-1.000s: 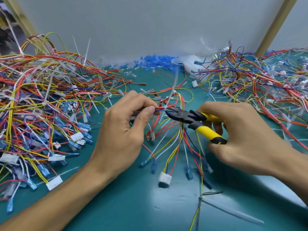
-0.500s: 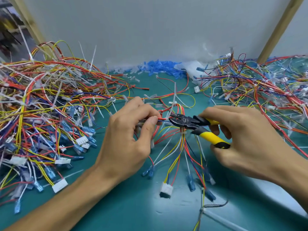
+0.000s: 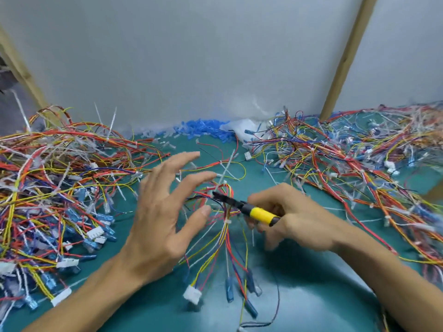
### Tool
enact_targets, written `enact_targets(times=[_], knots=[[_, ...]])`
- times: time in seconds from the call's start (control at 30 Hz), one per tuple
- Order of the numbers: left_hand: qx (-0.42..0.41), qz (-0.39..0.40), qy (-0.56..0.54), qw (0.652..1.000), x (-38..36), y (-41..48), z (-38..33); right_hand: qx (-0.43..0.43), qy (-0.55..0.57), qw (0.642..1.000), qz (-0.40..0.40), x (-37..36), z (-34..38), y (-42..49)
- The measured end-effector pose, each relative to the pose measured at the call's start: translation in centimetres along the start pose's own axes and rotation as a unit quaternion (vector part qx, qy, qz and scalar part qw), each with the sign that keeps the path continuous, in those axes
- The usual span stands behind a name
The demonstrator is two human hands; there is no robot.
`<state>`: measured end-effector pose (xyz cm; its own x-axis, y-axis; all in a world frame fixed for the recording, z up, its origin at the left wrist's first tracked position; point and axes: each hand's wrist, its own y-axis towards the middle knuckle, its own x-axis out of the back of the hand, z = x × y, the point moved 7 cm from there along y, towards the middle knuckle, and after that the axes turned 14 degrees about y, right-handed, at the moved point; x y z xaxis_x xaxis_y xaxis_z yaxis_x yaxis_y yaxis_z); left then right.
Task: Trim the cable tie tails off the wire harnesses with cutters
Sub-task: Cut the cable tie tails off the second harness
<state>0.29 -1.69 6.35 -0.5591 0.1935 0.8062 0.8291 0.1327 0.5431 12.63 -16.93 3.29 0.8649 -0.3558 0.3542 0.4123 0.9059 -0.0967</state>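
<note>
Harness (image 3: 224, 238) lies on the worktop (image 3: 311, 298) between my hands, wires fanning toward me; left hand (image 3: 163, 226) beside it, fingers (image 3: 197, 176) splayed, empty; right hand (image 3: 296, 218) grips the cutters (image 3: 249, 209), nose pointing into the bundle.

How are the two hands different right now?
The left hand has its fingers spread wide and holds nothing, while the right hand is curled round the cutters. The left hand is to the left of the middle wire harness, and the right hand is to its right. Both hands are bare, and both are over the green table, close to that same harness.
</note>
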Motion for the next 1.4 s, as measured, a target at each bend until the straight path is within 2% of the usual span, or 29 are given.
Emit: enact_targets(times=[0.13, 0.27, 0.37, 0.57, 0.77, 0.87, 0.93, 1.13, 1.23, 1.3, 1.33, 1.4], knots=[[-0.012, 0.078, -0.130, 0.988, -1.0, 1.5, 0.1, -0.016, 0.065, 0.997, 0.049, -0.4, 0.0, -0.2], [0.026, 0.123, -0.215, 0.968, -3.3, 1.3, 0.2, -0.012, 0.081, 0.996, 0.026, -0.4, -0.3, 0.2], [0.059, 0.154, -0.295, 0.941, -4.9, 0.6, 0.3, -0.009, 0.077, 0.997, 0.015, -0.3, -0.4, 0.4], [0.062, 0.154, -0.266, 0.950, -5.4, 0.3, 0.6, -0.005, 0.079, 0.997, 0.020, -1.3, -0.2, 0.6], [0.080, 0.089, -0.217, 0.969, -4.9, -0.4, 1.1, -0.046, 0.133, 0.987, 0.075, -2.3, -0.6, 0.3], [0.083, 0.116, -0.233, 0.962, -5.2, -0.6, 1.3, -0.058, 0.162, 0.981, 0.094, -2.4, -0.7, 0.1], [0.059, 0.152, -0.231, 0.959, -5.5, -0.5, 1.3, -0.049, 0.164, 0.982, 0.076, -2.4, -0.7, 0.2], [0.087, 0.172, -0.365, 0.911, -5.6, -0.7, 2.1, 0.005, 0.125, 0.991, -0.039, -1.4, -0.3, 0.5], [0.143, 0.168, -0.371, 0.902, -6.1, -0.2, 2.7, 0.008, 0.102, 0.994, -0.049, -1.4, -0.3, 0.6], [0.200, 0.182, -0.414, 0.869, -6.8, -0.6, 3.2, 0.016, 0.074, 0.996, -0.054, -1.2, -0.3, 0.6], [0.197, 0.178, -0.451, 0.852, -6.9, -0.8, 3.1, 0.021, 0.061, 0.996, -0.059, -1.1, -0.4, 0.6], [0.175, 0.152, -0.477, 0.848, -6.2, -1.0, 2.8, 0.027, 0.049, 0.996, -0.066, -0.9, -0.4, 0.6]])
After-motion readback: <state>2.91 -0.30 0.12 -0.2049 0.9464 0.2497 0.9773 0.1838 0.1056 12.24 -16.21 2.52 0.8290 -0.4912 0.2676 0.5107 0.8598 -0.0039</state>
